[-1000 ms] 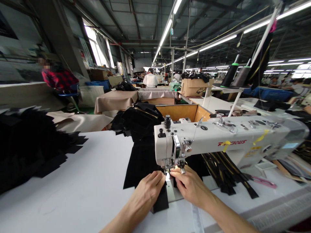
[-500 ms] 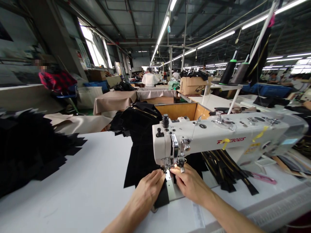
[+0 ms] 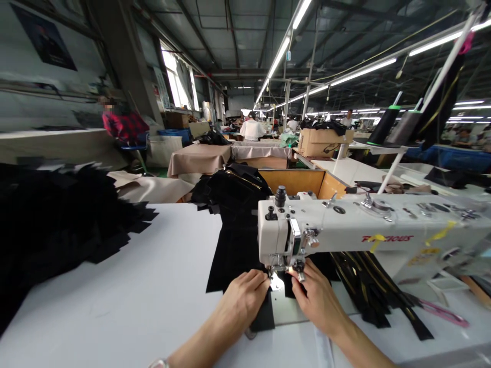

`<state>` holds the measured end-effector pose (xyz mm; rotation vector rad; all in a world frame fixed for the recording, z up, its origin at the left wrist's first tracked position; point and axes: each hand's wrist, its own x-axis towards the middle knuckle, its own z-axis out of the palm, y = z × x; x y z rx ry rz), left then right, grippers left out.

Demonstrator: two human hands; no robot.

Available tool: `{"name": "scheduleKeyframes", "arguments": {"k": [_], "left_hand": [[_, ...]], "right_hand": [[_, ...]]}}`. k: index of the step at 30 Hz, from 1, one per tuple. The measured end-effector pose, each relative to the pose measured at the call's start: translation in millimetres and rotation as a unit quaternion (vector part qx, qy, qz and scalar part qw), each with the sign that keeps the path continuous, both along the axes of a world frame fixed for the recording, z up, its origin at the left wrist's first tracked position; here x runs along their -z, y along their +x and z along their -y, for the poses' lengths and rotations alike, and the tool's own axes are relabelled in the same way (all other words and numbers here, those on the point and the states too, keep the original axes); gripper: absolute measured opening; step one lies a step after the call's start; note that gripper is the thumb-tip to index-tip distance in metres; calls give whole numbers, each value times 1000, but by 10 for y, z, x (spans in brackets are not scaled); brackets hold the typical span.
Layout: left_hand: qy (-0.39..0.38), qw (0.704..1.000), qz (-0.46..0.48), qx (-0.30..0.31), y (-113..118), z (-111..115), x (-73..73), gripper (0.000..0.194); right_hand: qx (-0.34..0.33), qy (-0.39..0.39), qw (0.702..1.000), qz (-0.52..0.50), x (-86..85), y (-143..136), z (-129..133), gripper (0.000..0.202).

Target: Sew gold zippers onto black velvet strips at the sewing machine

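Observation:
A white sewing machine stands over black fabric that runs back from its needle area. Left of the presser foot, my left hand presses on the cloth with its fingers together, gripping the near edge. On the other side my right hand has its thumb and fingers around the black fabric beside the lit needle plate. Its fingertips are partly hidden behind the machine's head. A strip of black fabric hangs toward me beneath my left hand.
A large pile of black pieces lies left on the white table. Black zipper strips and pink-handled scissors lie right, near the machine. Thread cones stand behind. A person in a checked shirt sits far left.
The view has swung left, so the scene sits farther right. My right hand's fingers have drawn slightly away from the needle, while my left hand stays on the fabric.

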<state>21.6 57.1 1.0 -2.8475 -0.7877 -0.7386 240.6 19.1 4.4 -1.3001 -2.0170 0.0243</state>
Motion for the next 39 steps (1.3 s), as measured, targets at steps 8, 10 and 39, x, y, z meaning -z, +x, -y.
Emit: {"name": "scheduleKeyframes", "arguments": {"k": [8, 10, 39], "left_hand": [[-59, 991, -24, -113, 0, 28, 17, 44], [-91, 981, -74, -154, 4, 54, 5, 48], [-134, 966, 12, -220, -201, -157, -182, 9]], "right_hand": [[13, 13, 998, 68, 78, -2, -14, 28], [15, 7, 995, 97, 106, 0, -12, 27], [14, -50, 991, 125, 411, 72, -108, 39]]}}
